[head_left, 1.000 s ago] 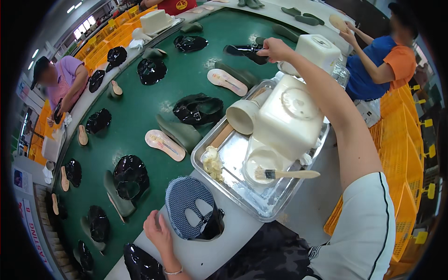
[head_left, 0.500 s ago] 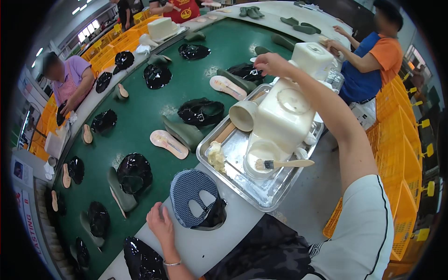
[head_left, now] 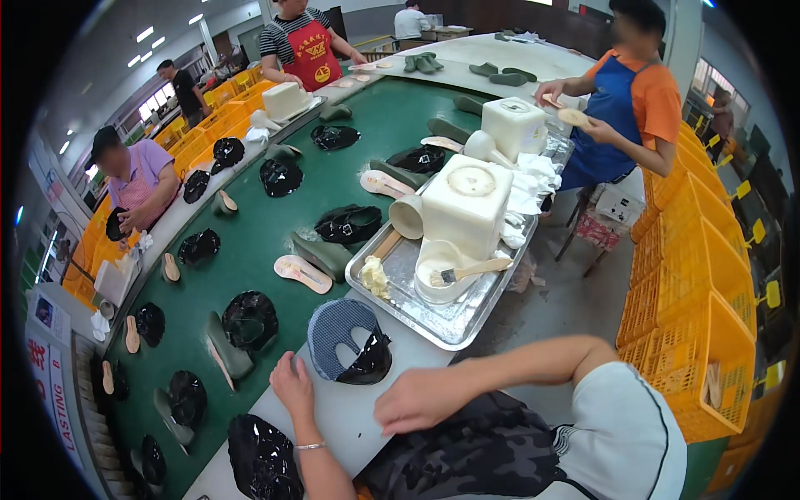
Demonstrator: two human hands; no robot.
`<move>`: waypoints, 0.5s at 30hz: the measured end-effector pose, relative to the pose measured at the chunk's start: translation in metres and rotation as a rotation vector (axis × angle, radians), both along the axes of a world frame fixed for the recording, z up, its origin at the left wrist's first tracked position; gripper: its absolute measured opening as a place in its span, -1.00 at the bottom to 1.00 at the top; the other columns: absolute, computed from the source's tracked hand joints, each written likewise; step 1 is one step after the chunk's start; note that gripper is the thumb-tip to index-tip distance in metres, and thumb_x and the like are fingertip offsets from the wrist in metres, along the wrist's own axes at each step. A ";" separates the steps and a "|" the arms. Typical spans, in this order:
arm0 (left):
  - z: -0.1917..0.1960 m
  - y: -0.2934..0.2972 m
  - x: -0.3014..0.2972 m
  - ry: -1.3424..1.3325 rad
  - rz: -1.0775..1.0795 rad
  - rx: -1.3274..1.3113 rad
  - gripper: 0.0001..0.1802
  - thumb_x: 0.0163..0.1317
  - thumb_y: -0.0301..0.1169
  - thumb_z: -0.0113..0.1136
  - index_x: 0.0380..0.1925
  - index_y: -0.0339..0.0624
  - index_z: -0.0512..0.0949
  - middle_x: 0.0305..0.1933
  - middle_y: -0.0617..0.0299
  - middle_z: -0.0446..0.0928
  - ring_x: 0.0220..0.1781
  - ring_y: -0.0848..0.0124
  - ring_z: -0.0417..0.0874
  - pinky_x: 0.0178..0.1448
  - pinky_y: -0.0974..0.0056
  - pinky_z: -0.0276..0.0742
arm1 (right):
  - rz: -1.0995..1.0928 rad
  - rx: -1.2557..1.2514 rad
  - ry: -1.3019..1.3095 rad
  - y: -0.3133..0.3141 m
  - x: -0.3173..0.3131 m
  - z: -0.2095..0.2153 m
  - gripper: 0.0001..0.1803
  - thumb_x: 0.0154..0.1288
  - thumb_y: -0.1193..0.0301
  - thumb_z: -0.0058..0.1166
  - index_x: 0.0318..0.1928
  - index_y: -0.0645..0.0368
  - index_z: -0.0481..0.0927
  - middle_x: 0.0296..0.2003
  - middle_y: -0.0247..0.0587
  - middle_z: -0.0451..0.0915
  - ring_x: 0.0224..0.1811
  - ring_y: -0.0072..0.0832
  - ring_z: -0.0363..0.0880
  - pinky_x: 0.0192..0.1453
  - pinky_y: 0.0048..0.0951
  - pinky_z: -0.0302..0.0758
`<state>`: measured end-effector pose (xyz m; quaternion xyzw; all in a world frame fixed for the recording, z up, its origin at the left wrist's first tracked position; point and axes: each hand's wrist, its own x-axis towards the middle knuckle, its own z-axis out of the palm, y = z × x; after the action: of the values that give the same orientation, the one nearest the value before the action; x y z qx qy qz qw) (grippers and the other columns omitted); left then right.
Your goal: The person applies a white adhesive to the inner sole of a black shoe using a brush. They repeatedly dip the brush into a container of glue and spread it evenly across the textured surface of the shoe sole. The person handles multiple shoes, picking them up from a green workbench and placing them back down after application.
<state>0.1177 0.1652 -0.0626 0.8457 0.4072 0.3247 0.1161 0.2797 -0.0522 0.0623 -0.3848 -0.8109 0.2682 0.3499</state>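
Note:
My left hand lies flat on the white table edge, fingers spread, just left of a shoe upper made of blue mesh with a glossy black part. It holds nothing. My right hand rests low near my body by the table edge, fingers loose and empty. Beyond the upper stands a metal tray with a white pot, a brush laid across it and a tall white container.
A green conveyor belt carries black uppers, beige insoles and green lasts. Another glossy black upper lies by my left forearm. Yellow crates stand at the right. Several co-workers work around the belt, one in a blue apron.
My right arm has drawn back from the far side of the belt to rest near my body. My left hand stays by the mesh upper.

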 end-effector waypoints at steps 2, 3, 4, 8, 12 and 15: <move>-0.003 0.000 0.006 -0.005 -0.022 0.004 -0.74 0.10 -0.38 0.09 -0.22 -0.27 0.51 -0.21 0.05 0.55 -0.13 0.10 0.51 0.02 0.13 0.34 | 0.015 0.015 0.054 0.004 -0.032 -0.029 -0.77 0.22 0.33 -0.03 -0.45 0.25 0.39 -0.52 -0.08 0.42 -0.42 -0.10 0.46 -0.35 -0.21 0.39; -0.005 0.001 0.003 0.001 -0.020 0.010 -0.74 0.10 -0.39 0.08 -0.22 -0.28 0.51 -0.21 0.04 0.55 -0.13 0.10 0.51 0.03 0.13 0.31 | 0.014 0.032 0.060 0.012 -0.044 -0.039 -0.78 0.22 0.34 -0.04 -0.44 0.24 0.38 -0.51 -0.08 0.41 -0.42 -0.11 0.45 -0.36 -0.22 0.38; -0.005 0.001 0.003 0.003 -0.028 0.012 -0.74 0.10 -0.40 0.07 -0.22 -0.29 0.51 -0.20 0.04 0.54 -0.13 0.11 0.50 0.04 0.13 0.29 | 0.002 0.045 0.062 0.018 -0.054 -0.048 -0.78 0.23 0.34 -0.04 -0.43 0.24 0.38 -0.50 -0.08 0.39 -0.42 -0.11 0.44 -0.38 -0.23 0.38; 0.001 -0.001 0.003 0.008 -0.026 -0.012 -0.74 0.10 -0.40 0.08 -0.22 -0.29 0.50 -0.21 0.05 0.54 -0.13 0.11 0.50 0.04 0.13 0.29 | -0.182 0.093 0.075 0.048 -0.072 -0.087 -0.79 0.19 0.33 -0.01 -0.44 0.22 0.42 -0.48 -0.08 0.46 -0.42 -0.10 0.47 -0.36 -0.20 0.39; 0.002 0.001 0.002 -0.001 -0.032 0.014 -0.74 0.09 -0.40 0.09 -0.22 -0.28 0.50 -0.22 0.06 0.54 -0.14 0.12 0.50 0.04 0.13 0.30 | -0.341 0.053 0.067 0.059 -0.072 -0.108 -0.80 0.18 0.33 -0.01 -0.46 0.21 0.42 -0.52 -0.10 0.46 -0.45 -0.10 0.47 -0.37 -0.19 0.39; -0.002 -0.001 -0.001 0.003 -0.030 0.016 -0.74 0.08 -0.40 0.09 -0.21 -0.28 0.50 -0.22 0.07 0.54 -0.14 0.12 0.50 0.04 0.14 0.30 | -0.352 0.078 0.024 0.055 -0.076 -0.109 -0.79 0.17 0.33 -0.01 -0.48 0.21 0.41 -0.55 -0.10 0.46 -0.47 -0.11 0.47 -0.39 -0.19 0.38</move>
<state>0.1164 0.1645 -0.0641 0.8530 0.3921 0.3250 0.1138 0.2038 0.0026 -0.0463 -0.5038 -0.7364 0.1756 0.4160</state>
